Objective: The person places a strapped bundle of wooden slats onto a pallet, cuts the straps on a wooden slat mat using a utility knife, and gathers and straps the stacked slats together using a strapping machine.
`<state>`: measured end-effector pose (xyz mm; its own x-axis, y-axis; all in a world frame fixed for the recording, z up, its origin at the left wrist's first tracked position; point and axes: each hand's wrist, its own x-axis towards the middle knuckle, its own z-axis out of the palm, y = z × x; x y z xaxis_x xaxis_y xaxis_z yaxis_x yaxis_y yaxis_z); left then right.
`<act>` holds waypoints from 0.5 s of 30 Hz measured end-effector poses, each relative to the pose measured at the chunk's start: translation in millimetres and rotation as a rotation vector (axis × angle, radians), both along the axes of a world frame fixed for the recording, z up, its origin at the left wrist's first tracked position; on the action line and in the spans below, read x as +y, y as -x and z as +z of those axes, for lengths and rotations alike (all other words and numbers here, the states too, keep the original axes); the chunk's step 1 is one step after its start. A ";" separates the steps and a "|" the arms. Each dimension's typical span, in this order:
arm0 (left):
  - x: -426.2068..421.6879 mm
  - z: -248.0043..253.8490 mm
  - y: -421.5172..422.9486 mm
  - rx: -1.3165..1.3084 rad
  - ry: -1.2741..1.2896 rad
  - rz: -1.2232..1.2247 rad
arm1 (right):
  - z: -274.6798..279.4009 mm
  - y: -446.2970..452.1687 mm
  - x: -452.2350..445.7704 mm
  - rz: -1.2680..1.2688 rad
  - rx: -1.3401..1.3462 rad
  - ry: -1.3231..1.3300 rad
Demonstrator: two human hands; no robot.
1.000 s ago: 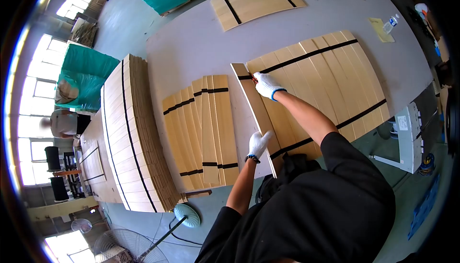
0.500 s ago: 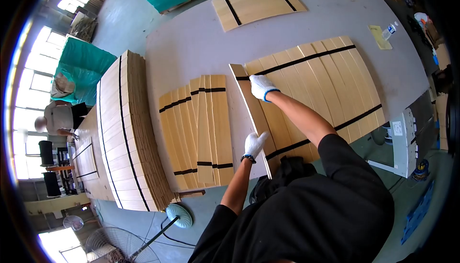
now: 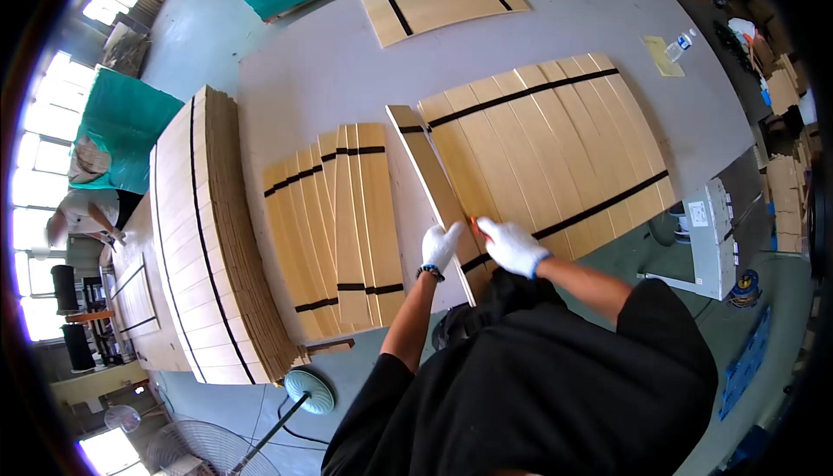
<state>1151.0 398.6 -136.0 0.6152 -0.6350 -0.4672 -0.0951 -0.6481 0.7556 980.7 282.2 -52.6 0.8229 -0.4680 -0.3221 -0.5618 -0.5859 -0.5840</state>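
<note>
My left hand [image 3: 441,247], in a white glove, is closed on the near part of a narrow wooden slat [image 3: 425,164], which tilts up along the left edge of a wide slatted wood panel [image 3: 538,137]. Black straps [image 3: 525,94] cross the panel near its far and near ends. My gloved right hand [image 3: 514,248] is closed around a small orange tool [image 3: 475,226] beside the slat, close above the near strap. Most of the tool is hidden by the fingers, so its exact kind does not show.
Left of the panel lie smaller strapped slat pieces [image 3: 334,233], partly overlapping. A tall stack of slatted panels [image 3: 208,242] stands farther left. Another panel [image 3: 447,3] and a water bottle [image 3: 680,45] are on the grey table [image 3: 304,68]. A person [image 3: 91,211] works at far left.
My right hand has come back from the far strap to the near end, and the orange tool now shows. A gap has opened between slat and panel at the far end.
</note>
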 end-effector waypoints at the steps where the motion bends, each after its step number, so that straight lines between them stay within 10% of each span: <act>1: -1.2 6.1 -1.1 -0.028 -0.017 -0.010 | 2.6 26.5 17.9 0.021 0.011 -0.030; 15: 30.7 10.9 47.3 -0.080 -0.012 -0.004 | 39.7 35.3 64.4 -0.036 0.262 0.042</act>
<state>1103.7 429.3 -125.1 0.6484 -0.6321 -0.4242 -0.1569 -0.6563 0.7380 945.4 346.6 -12.9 0.6965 -0.5131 -0.5017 -0.7117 -0.5831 -0.3917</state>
